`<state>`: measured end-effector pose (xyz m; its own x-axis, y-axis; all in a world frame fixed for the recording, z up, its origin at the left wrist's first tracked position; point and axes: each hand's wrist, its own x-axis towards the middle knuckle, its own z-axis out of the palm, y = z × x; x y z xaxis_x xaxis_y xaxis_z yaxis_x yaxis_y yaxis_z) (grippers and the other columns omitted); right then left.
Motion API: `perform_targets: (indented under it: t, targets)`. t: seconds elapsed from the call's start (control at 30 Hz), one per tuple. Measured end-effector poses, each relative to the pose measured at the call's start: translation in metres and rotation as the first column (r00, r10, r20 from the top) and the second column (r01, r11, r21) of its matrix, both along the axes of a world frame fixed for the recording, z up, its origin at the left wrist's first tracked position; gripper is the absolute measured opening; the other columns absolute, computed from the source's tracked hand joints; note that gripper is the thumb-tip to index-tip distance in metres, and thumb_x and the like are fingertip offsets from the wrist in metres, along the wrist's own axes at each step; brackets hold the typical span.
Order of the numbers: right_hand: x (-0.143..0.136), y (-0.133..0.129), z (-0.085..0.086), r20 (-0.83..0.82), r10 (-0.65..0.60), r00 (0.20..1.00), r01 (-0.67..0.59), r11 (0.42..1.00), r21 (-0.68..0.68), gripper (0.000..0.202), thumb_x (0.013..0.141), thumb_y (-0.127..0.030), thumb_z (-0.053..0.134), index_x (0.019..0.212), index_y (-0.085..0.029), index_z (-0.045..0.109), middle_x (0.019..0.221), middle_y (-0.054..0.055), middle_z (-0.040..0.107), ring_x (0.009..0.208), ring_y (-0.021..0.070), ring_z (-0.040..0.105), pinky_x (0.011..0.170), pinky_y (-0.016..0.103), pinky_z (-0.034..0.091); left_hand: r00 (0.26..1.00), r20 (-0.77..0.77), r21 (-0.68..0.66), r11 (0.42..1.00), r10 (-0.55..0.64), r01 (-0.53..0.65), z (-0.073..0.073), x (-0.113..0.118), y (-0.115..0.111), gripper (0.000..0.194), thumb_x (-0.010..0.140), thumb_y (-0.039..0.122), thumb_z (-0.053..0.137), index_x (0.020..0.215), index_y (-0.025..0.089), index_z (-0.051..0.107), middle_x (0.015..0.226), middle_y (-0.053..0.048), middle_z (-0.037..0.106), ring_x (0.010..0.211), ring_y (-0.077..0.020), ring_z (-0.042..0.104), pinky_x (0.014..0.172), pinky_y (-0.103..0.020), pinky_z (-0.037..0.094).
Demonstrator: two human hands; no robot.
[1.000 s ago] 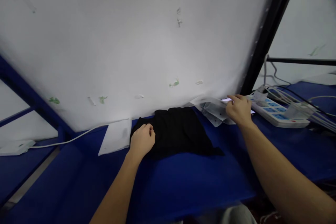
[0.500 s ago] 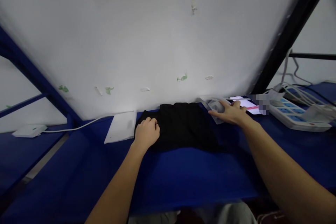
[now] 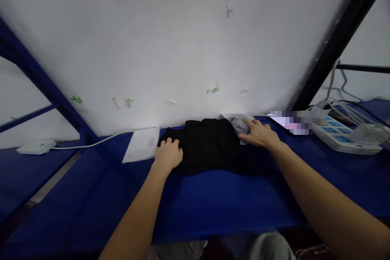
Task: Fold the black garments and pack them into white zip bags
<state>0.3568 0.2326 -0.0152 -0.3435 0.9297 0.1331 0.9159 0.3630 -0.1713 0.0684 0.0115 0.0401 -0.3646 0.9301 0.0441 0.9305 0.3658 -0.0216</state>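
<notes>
A folded black cloth [image 3: 210, 144], which looks like a garment, lies on the blue tabletop [image 3: 213, 203] in front of me. My left hand [image 3: 168, 154] rests on its left end, palm down with the fingers a little apart. At the cloth's right end, my right hand [image 3: 258, 133] has its thumb and fingers closed round a crumpled, greyish see-through plastic bag [image 3: 238, 124]. Part of the bag lies against the cloth's back right corner, and its far side is hidden by my fingers.
White paper sheets [image 3: 141, 144] lie left of the cloth. A phone [image 3: 278, 120] with a lit screen and a white power strip [image 3: 344, 140] with tangled cables are at the right. A white adapter box [image 3: 35, 146] stands far left. Behind rises a white wall [image 3: 183, 48].
My right hand has moved left, away from the phone, and the plastic bag has come with it to the cloth's edge. My left hand's fingers have uncurled slightly on the cloth.
</notes>
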Motion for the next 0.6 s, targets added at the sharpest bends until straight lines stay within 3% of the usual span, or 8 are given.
perform_targets:
  t: [0.3,0.43,0.6]
  targets:
    - [-0.002,-0.003,0.001,-0.118,-0.036,0.992,0.034,0.999,-0.025,0.102,0.074,-0.086,0.041,0.156,-0.028,0.021,0.155,0.018,0.032,0.13,0.0508,0.041,0.098,0.06,0.041,1.0,0.012,-0.008,1.0,0.018,-0.018,0.0,-0.006,-0.001,0.046,0.09,0.041,0.04,0.127,0.021,0.058,0.129,-0.015,0.056,0.119,-0.0358,0.05,0.09,-0.05,0.046]
    - [-0.001,-0.011,0.011,-0.152,-0.055,0.987,0.068,0.994,0.082,0.101,0.076,-0.089,0.032,0.155,-0.025,0.026,0.156,0.018,0.033,0.137,0.0481,0.033,0.107,0.063,0.029,0.999,0.025,-0.018,1.0,0.025,-0.024,-0.001,-0.014,-0.005,0.046,0.09,0.042,0.041,0.128,0.023,0.058,0.131,-0.015,0.056,0.12,-0.0356,0.05,0.092,-0.052,0.046]
    - [-0.01,-0.037,0.028,-0.255,-0.06,0.965,0.118,0.969,0.217,0.087,0.086,-0.078,0.029,0.152,-0.022,0.033,0.157,0.016,0.031,0.144,0.0414,0.024,0.115,0.058,0.021,0.997,0.03,-0.01,0.997,0.076,-0.076,0.001,-0.023,-0.018,0.044,0.089,0.042,0.046,0.126,0.024,0.06,0.133,-0.015,0.055,0.123,-0.0368,0.048,0.093,-0.053,0.046]
